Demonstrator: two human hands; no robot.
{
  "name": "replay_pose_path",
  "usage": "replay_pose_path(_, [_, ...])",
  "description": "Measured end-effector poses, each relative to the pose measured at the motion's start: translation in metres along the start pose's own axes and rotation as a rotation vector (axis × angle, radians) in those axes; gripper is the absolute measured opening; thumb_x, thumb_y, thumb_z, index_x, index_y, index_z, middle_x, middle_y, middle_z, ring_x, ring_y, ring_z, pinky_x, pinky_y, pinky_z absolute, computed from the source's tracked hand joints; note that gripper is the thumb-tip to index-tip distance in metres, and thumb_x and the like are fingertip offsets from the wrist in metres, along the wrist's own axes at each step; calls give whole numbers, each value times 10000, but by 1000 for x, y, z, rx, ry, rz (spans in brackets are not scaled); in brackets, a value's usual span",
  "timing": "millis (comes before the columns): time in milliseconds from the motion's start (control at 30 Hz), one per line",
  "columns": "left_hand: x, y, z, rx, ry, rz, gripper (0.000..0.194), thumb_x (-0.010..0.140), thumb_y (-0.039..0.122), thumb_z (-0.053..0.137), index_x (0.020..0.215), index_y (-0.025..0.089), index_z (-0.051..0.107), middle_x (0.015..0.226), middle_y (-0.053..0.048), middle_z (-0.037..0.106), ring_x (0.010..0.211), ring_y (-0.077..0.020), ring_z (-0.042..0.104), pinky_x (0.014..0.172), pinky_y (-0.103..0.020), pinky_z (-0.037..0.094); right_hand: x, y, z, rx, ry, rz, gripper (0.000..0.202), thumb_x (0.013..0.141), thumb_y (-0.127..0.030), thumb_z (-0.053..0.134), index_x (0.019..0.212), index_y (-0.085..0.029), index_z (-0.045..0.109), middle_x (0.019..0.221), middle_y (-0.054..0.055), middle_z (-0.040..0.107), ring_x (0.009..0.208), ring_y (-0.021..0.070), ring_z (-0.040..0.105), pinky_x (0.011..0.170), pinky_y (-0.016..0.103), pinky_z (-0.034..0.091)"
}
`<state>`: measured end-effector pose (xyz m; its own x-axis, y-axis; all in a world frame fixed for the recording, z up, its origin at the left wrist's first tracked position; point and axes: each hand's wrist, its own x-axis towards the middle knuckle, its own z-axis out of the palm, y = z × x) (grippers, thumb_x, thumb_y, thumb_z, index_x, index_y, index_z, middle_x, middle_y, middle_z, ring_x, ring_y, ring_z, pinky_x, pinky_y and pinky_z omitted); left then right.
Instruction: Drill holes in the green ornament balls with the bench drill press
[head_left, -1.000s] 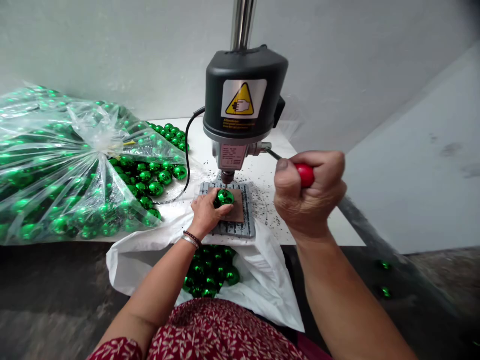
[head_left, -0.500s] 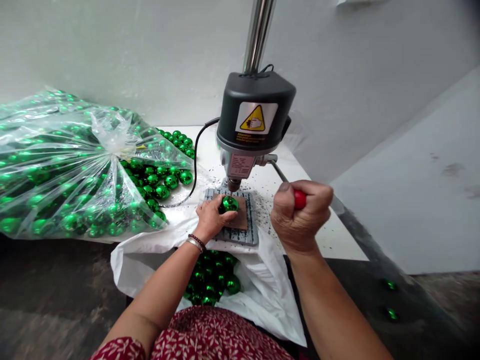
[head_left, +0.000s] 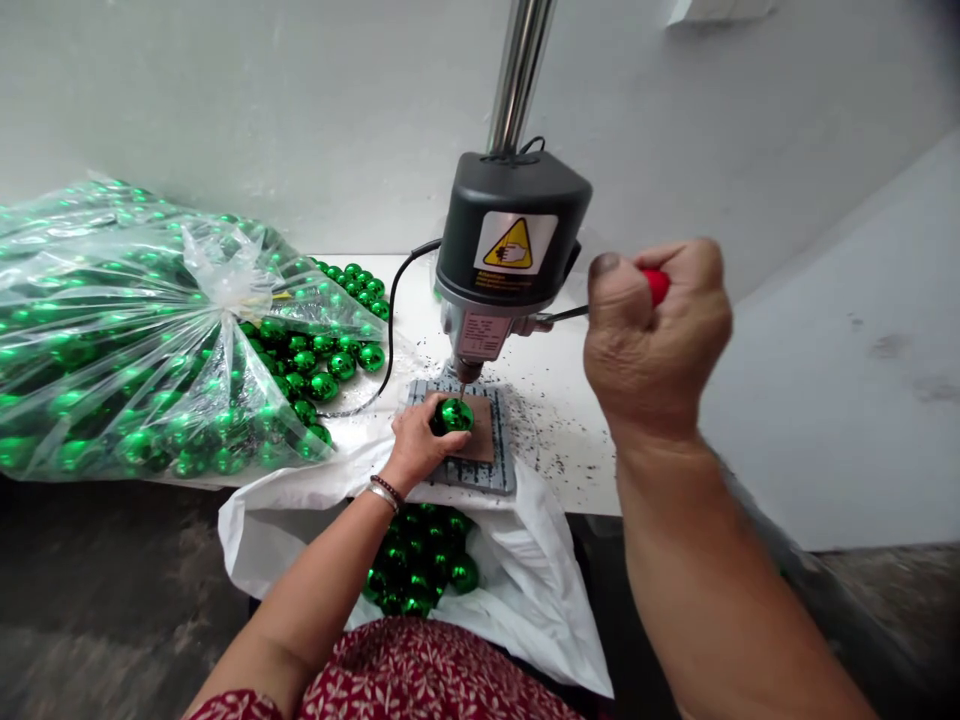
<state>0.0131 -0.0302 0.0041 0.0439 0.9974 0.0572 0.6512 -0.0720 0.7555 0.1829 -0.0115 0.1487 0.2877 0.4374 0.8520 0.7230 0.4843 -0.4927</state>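
Note:
My left hand [head_left: 424, 440] grips a shiny green ball [head_left: 455, 415] between thumb and fingers, on a brown board [head_left: 480, 440] over the grey slotted base plate [head_left: 504, 460]. Right above the ball is the bit of a drill press [head_left: 514, 235]; whether its tip touches the ball is hard to tell. My right hand [head_left: 656, 330] is wrapped round the red knob [head_left: 658, 286] of the press lever, up and to the right of the base.
A clear plastic bag [head_left: 225, 285] full of green balls fills the left side. Loose green balls [head_left: 371, 356] lie beside it. Dark shavings dot the white table [head_left: 585, 460]. Below, a white cloth sack [head_left: 525, 590] holds more balls. A black cable curves left of the press.
My right hand has risen and moved right with the lever knob, and the bit sits slightly higher. The ball in my left hand has shifted slightly left and down.

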Motion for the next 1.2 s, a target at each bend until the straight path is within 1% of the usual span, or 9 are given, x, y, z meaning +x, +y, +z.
replay_pose_path(167, [-21, -18, -26, -93, -140, 171, 586, 681, 346, 790, 1235, 223, 646, 1171, -81, 695, 1096, -258, 606, 1000, -392, 447, 8, -4, 2, -17, -17, 63, 255, 835, -411, 555, 778, -170, 492, 631, -43, 474, 577, 50, 402, 572, 218, 367])
replay_pose_path(267, [-19, -28, -47, -131, -64, 145, 512, 790, 377, 701, 1269, 210, 635, 1290, -99, 657, 1111, -233, 616, 1016, -363, 456, 5, -3, 3, -8, -1, 65, 259, 807, -417, 559, 763, -167, 507, 634, -36, 488, 575, 53, 413, 573, 231, 369])
replay_pose_path(433, [40, -39, -79, 214, 253, -97, 412, 909, 195, 466, 1283, 128, 623, 1293, -155, 662, 1164, -243, 620, 1037, -342, 438, 6, 2, 4, -26, 44, 38, 295, 764, -457, 574, 730, -168, 524, 656, -24, 505, 574, 48, 418, 568, 238, 359])
replay_pose_path(533, [86, -43, -92, 457, 215, -201, 472, 914, 216, 444, 1359, 110, 558, 1335, -197, 630, 1231, -292, 595, 1035, -371, 434, 6, 3, 3, -33, 35, 35, 304, 769, -465, 568, 739, -164, 538, 672, -21, 517, 588, 49, 443, 576, 242, 372])
replay_pose_path(700, [129, -46, -90, 612, 13, -346, 424, 892, 377, 513, 1127, 71, 689, 1190, -287, 676, 1121, -394, 645, 906, -448, 494, 4, 1, 2, -25, 45, 24, 273, 777, -422, 579, 762, -151, 550, 698, -18, 545, 607, 46, 477, 581, 234, 389])
replay_pose_path(933, [124, -52, -81, 604, -26, -293, 479, 807, 321, 619, 1241, 118, 626, 1236, -241, 671, 1173, -388, 621, 921, -442, 483, 3, 2, 2, -12, 50, -7, 268, 822, -406, 581, 767, -148, 533, 736, -20, 524, 652, 41, 474, 613, 223, 411])
replay_pose_path(1000, [111, -53, -86, 446, 70, -293, 544, 804, 340, 618, 1304, 129, 576, 1227, -213, 679, 1146, -353, 639, 900, -412, 495, 2, 1, 2, -8, 47, -10, 251, 823, -392, 583, 770, -152, 532, 737, -21, 521, 657, 45, 477, 619, 231, 416])
replay_pose_path(1100, [83, -54, -94, -165, 208, -339, 602, 802, 405, 622, 1345, 166, 516, 1125, -130, 709, 955, -248, 709, 774, -323, 525, 0, 1, 3, -10, 62, -8, 231, 835, -377, 578, 767, -163, 527, 739, -24, 522, 672, 55, 492, 636, 245, 424])
replay_pose_path(1200, [50, -50, -92, -744, 123, -404, 436, 797, 408, 626, 1170, 185, 592, 1038, -78, 707, 825, -173, 715, 668, -255, 510, -2, 1, 4, 0, 63, -28, 241, 852, -386, 565, 771, -163, 518, 763, -20, 536, 705, 61, 510, 664, 251, 438])
